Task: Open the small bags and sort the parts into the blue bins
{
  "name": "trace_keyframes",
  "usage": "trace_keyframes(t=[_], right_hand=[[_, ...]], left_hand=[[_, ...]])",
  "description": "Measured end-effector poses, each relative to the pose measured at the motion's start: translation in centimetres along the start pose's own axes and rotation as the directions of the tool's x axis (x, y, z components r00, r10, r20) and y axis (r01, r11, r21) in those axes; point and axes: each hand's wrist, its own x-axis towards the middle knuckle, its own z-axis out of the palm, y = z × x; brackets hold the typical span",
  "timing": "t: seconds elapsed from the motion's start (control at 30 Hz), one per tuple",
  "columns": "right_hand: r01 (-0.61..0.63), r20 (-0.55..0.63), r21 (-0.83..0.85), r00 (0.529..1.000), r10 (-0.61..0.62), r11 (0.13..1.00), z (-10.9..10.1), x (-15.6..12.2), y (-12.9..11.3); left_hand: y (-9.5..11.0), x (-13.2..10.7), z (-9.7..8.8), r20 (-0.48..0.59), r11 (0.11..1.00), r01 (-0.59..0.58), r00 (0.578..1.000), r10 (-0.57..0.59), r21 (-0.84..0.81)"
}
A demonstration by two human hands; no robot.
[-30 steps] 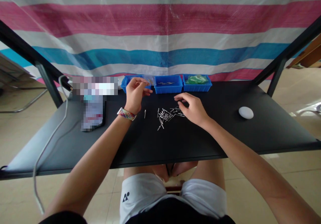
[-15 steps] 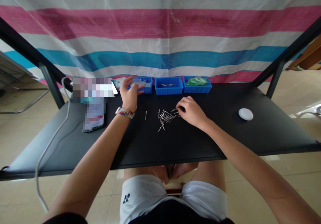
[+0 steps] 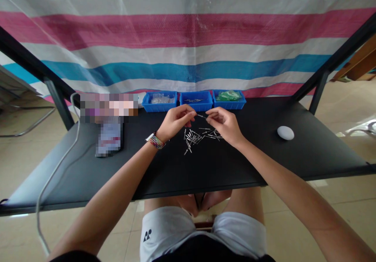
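My left hand [image 3: 175, 121] and my right hand [image 3: 222, 123] meet above a scatter of small metal pins [image 3: 197, 135] on the black table [image 3: 241, 160]. The right hand pinches one thin metal pin [image 3: 201, 116] that points toward the left fingertips. The left fingers are pinched together at the pin's tip, and I cannot make out what is between them. A colourful band sits on my left wrist.
Three blue bins stand at the table's back edge: the left bin [image 3: 159, 101] holds clear bits, the middle bin [image 3: 196, 100] metal pins, the right bin [image 3: 229, 99] green pieces. A white round object [image 3: 285, 132] lies at the right. A blurred item [image 3: 108, 138] and a grey cable [image 3: 55, 176] lie at the left.
My left hand came back from the left blue bin to the middle. My right hand lifted a pin off the pile and brought it to the left fingers.
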Motion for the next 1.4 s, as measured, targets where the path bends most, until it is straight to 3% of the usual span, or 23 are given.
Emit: trace_keyframes(t=[0.1, 0.4, 0.5, 0.57, 0.67, 0.8, 0.9, 1.0, 1.07, 1.17, 1.3, 1.4], right_hand=[[0.017, -0.013, 0.034, 1.000, -0.017, 0.999, -0.1, 0.1, 0.0], [0.093, 0.017, -0.002, 0.996, -0.093, 0.996, 0.1, -0.2, 0.0], [0.071, 0.014, -0.044, 0.997, -0.071, 0.996, 0.0, -0.1, 0.3], [0.044, 0.033, -0.130, 0.999, -0.040, 0.991, -0.2, 0.1, 0.6], [0.085, 0.130, -0.378, 0.991, -0.038, 0.922, -0.5, 0.1, 1.0], [0.197, 0.255, -0.626, 0.966, -0.041, 0.754, -0.4, -0.1, 1.2], [0.212, 0.275, -0.664, 0.961, -0.030, 0.717, -0.4, -0.2, 1.4], [0.219, 0.287, -0.674, 0.958, -0.023, 0.706, -0.4, -0.1, 1.7], [0.226, 0.295, -0.673, 0.955, -0.024, 0.704, -0.5, 0.0, 1.8], [0.200, 0.261, -0.605, 0.964, -0.046, 0.771, -0.4, 0.1, 1.7], [0.052, 0.184, -0.267, 0.983, -0.002, 0.962, 0.0, 0.1, 1.3], [0.005, 0.147, -0.065, 0.989, 0.004, 0.998, 0.3, 0.0, 1.1]], left_hand=[[-0.1, -0.2, 0.7, 0.097, 1.000, 0.013, 0.995, -0.014, 0.006], [-0.6, -0.2, 0.9, 0.119, 0.999, 0.008, 0.993, -0.002, -0.046], [-1.1, 0.1, 0.7, 0.045, 0.999, -0.003, 0.999, 0.005, -0.033], [-1.8, 0.9, 0.4, -0.083, 0.999, 0.013, 0.997, -0.011, 0.032], [-2.8, 2.6, -0.3, -0.317, 0.964, 0.067, 0.948, 0.018, 0.257], [-3.2, 4.4, -0.9, -0.329, 0.758, 0.084, 0.927, 0.179, 0.647], [-3.0, 4.5, -1.1, -0.338, 0.680, 0.152, 0.929, 0.149, 0.717], [-2.8, 3.7, -1.2, -0.354, 0.693, 0.161, 0.924, 0.145, 0.703], [-2.6, 3.0, -1.2, -0.323, 0.722, 0.107, 0.931, 0.167, 0.683], [-2.4, 1.8, -0.8, -0.176, 0.791, -0.035, 0.968, 0.179, 0.611], [-1.4, 0.6, 0.5, 0.069, 0.917, -0.149, 0.989, 0.133, 0.370], [-0.7, 0.2, 1.4, 0.136, 0.959, -0.132, 0.986, 0.100, 0.252]])
